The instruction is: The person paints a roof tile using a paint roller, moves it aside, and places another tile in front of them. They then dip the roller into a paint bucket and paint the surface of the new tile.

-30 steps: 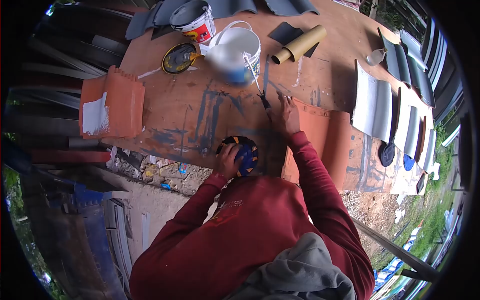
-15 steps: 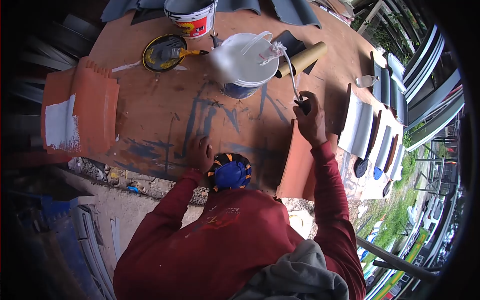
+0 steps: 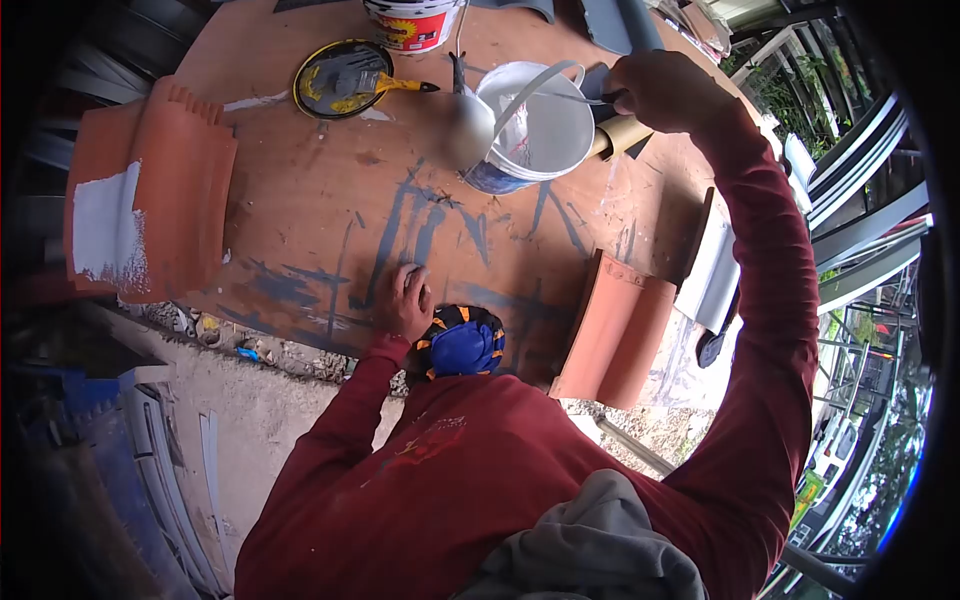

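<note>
Raised at the right of the white bucket [image 3: 483, 182], my right hand [image 3: 665, 92] is closed round the dark handle of a roller [image 3: 560, 97], whose rod crosses the rim and whose head is down in the bucket. My left hand [image 3: 405, 303] rests on the wooden table [image 3: 300, 220] near its front edge, fingers bent and slightly apart, holding nothing. Beside it lies a round blue and black item with orange marks [image 3: 466, 345]. A plain orange roof tile [image 3: 620, 330] lies to the right of that item.
Stacked orange tiles with a white painted patch [image 3: 105, 230] stand at the left. A yellow-handled brush [image 3: 390, 84] lies on a paint-smeared lid [image 3: 325, 90]. Behind are a red and white bucket [image 3: 412, 32] and a tan roll [image 3: 622, 135]. White tiles [image 3: 712, 270] lie at the right.
My right hand has swung up and over to the bucket's right side, and the roller head has gone down into the bucket. My left hand has left the blue item and rests on the table.
</note>
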`<state>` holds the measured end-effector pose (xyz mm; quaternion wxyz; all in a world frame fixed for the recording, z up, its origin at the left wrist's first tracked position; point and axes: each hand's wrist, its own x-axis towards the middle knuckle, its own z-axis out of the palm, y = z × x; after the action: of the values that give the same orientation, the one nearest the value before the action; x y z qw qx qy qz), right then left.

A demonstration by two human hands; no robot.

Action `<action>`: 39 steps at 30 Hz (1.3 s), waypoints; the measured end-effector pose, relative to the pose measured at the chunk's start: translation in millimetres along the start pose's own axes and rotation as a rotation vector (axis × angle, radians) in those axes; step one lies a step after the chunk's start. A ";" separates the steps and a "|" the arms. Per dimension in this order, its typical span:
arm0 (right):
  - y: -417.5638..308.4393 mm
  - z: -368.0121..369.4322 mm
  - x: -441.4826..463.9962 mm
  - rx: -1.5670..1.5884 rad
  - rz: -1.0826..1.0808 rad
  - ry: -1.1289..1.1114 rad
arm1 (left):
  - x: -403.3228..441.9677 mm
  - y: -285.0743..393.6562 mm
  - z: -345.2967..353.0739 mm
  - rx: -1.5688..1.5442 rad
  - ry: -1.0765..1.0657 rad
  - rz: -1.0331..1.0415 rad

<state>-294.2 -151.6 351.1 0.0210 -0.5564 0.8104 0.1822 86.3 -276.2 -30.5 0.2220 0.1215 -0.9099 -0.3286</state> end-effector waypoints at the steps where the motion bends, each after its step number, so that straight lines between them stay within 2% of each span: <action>1: -4.8 4.1 14.1 0.049 -0.015 -0.045 | 0.4 0.6 0.0 -0.010 -0.007 0.000; 2: -9.2 6.5 23.3 0.048 -0.015 -0.049 | 0.3 1.6 0.1 -0.013 -0.008 -0.002; 4: -25.2 0.7 40.8 -0.126 0.114 -0.309 | 1.0 3.8 -1.8 -0.036 -0.018 -0.036; 8: -30.7 -0.5 39.5 -0.180 0.119 -0.302 | 0.3 1.0 -1.6 -0.004 -0.031 -0.010; 10: -29.4 -12.9 31.1 -0.164 0.131 -0.172 | 3.1 2.7 -4.5 0.016 -0.029 0.009; 13: -34.4 -16.0 29.5 -0.115 0.100 -0.092 | 6.0 7.0 -6.6 0.048 -0.012 0.018; 14: -38.6 -13.7 37.2 -0.149 0.067 -0.197 | 4.0 6.1 -3.6 0.042 -0.019 0.025; 17: -46.8 1.4 45.6 -0.276 0.046 -0.207 | 1.6 2.3 1.3 0.030 -0.012 0.005; 21: -47.4 -20.7 30.7 -0.173 0.127 -0.096 | 5.3 5.9 -7.8 0.040 -0.037 0.005; 23: -64.1 -47.5 24.5 -0.193 -0.005 -0.092 | 4.8 9.3 -7.0 0.051 -0.046 0.009; 25: -57.9 -20.6 38.5 -0.196 0.098 -0.127 | 4.7 9.4 -7.0 0.034 -0.045 -0.006; 26: -54.1 -8.0 41.6 -0.238 0.029 -0.074 | 4.6 9.9 -5.4 0.032 -0.045 0.001; 30: -60.9 -0.2 44.3 -0.302 0.080 -0.116 | 6.5 8.3 -8.1 0.053 -0.027 0.020; 32: -61.7 -8.4 30.9 -0.211 0.105 0.008 | 4.4 7.0 -9.4 0.058 -0.018 0.030; 35: -64.5 -12.4 26.6 -0.176 0.056 0.073 | 0.8 6.1 -2.8 0.079 -0.010 0.026; 39: -65.5 8.9 37.0 -0.350 0.051 -0.045 | 2.8 8.1 -3.5 0.077 -0.007 0.031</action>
<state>-250.2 -202.4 316.2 -0.0629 -0.5268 0.7793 0.3335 85.0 -273.0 -21.9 0.2189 0.1145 -0.9245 -0.2904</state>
